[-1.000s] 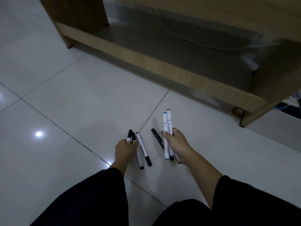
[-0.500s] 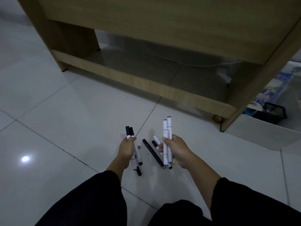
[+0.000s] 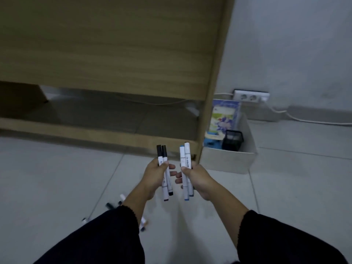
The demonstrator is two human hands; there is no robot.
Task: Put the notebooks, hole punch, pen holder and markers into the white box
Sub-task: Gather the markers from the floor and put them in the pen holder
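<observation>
My left hand (image 3: 155,177) grips two black-capped markers (image 3: 165,175) upright above the floor. Beside it my right hand (image 3: 197,179) grips two white markers with blue ends (image 3: 185,159). Several more markers (image 3: 114,205) lie on the tiles below my left forearm, partly hidden by my sleeve. The white box (image 3: 228,161) stands on the floor to the right of the wooden cabinet. Inside it are notebooks (image 3: 223,117) leaning upright, a black mesh pen holder (image 3: 232,140) and a blue object (image 3: 211,141) I cannot identify.
A wooden cabinet (image 3: 114,54) with an open low shelf fills the upper left. Its side panel (image 3: 213,92) stands right against the box. A white power strip (image 3: 251,96) with cables runs along the wall behind the box. Pale floor tiles (image 3: 297,183) surround the box.
Both hands have lifted off the floor with their markers and moved up and right toward the box. The view has swung right, bringing the white box and wall into sight.
</observation>
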